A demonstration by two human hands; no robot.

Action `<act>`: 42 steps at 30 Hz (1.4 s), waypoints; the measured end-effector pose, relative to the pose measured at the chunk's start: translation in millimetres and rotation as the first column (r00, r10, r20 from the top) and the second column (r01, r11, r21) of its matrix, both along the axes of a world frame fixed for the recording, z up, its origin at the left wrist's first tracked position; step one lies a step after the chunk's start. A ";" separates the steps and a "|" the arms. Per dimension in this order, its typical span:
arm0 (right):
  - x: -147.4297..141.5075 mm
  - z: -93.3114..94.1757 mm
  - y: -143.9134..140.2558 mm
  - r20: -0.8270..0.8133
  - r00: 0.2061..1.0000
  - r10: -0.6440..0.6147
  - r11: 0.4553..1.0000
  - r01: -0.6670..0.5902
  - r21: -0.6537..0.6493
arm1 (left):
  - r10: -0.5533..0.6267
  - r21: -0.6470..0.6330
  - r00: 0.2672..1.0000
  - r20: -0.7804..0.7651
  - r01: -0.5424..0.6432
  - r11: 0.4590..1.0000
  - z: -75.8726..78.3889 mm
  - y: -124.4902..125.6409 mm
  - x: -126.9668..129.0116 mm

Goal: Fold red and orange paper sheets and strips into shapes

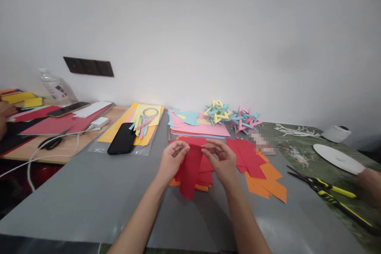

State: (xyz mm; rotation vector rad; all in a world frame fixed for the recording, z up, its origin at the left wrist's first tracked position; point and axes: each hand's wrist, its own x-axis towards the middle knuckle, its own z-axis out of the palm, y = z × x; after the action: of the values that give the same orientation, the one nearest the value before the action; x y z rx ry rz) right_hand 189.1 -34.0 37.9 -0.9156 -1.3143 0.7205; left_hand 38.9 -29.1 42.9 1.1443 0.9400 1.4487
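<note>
Head view showed the left hand (171,158) and right hand (222,160), fingers pinched on a red paper strip (190,170) at frame centre above the grey tabletop (89,194), where uneven pulling could tear it.

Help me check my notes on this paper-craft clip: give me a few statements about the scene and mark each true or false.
1. Both hands, left hand and right hand, hold a red paper. True.
2. The black phone lies right of the hands. False: it lies to their left, on yellow paper.
3. Orange paper lies on the grey table. True.
4. The pliers have red handles. False: they are yellow and black.
5. Two woven paper stars sit behind the red sheets. True.
</note>
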 end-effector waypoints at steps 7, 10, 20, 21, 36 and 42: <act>0.2 0.5 -1.0 -0.145 0.989 0.038 0.996 -0.049 -0.076 | 0.035 -0.034 0.999 0.022 -0.034 0.999 -2.6 -2.2 -1.3; 0.0 2.5 -2.8 -0.154 0.987 0.055 0.993 -0.070 -0.095 | 0.003 -0.040 1.000 0.016 -0.003 0.999 -1.4 -3.4 -2.1; 1.3 -0.1 -2.2 -0.096 0.994 0.041 0.993 -0.051 -0.106 | 0.075 -0.045 0.997 0.025 -0.074 0.996 -4.4 -2.1 1.6; 1.1 0.1 -2.0 -0.091 0.995 0.046 0.993 -0.055 -0.102 | 0.073 -0.048 0.997 0.024 -0.072 0.996 -4.3 -2.2 1.7; -5.1 -6.4 1.9 -0.060 0.998 -0.019 0.988 0.009 -0.152 | 0.080 0.027 0.996 0.035 -0.081 0.996 -6.8 -1.3 2.2; -4.7 -7.1 2.9 -0.098 0.994 -0.057 0.987 0.041 -0.154 | 0.084 0.011 0.996 0.035 -0.084 0.996 -7.4 -1.8 3.8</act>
State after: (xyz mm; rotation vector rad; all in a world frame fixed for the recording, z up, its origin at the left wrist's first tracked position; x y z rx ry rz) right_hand 184.3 -31.1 30.8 -1.0167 -1.1548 0.8272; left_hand 42.7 -30.9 35.5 1.0973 0.9662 1.5392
